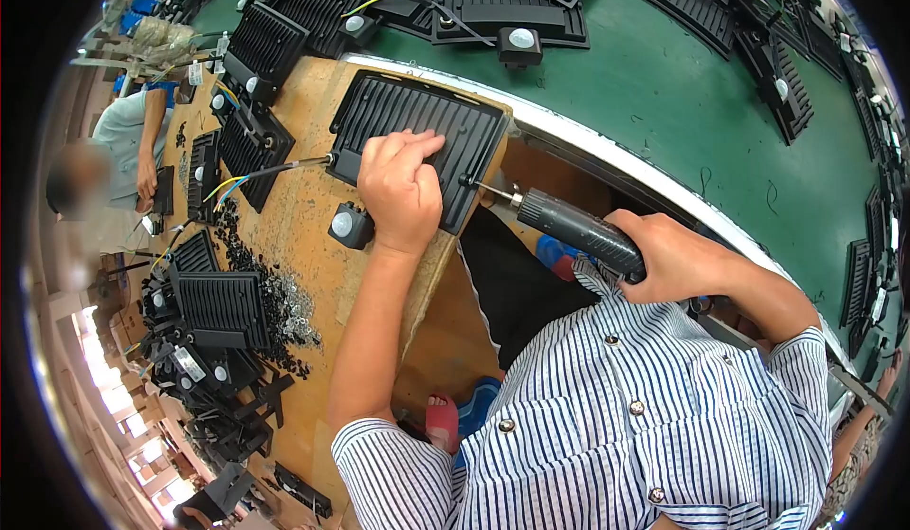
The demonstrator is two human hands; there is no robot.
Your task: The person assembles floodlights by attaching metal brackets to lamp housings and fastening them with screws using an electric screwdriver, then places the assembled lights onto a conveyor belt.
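A black finned floodlight lies face down at the corner of the wooden workbench. Its motion sensor, a small black box with a white dome, sits at its near side. My left hand presses on the fins, its fingers curled together and holding the floodlight in place; whether anything small is under them is hidden. In my right hand is a black electric screwdriver, held nearly level. Its bit reaches the floodlight's right edge near a corner hole. A cable with bared coloured wires runs left from the floodlight.
Small black parts and screws lie scattered on the wooden workbench. More floodlights are heaped at left and along the green table behind a white rail. A co-worker sits at far left; another person's arm shows at right.
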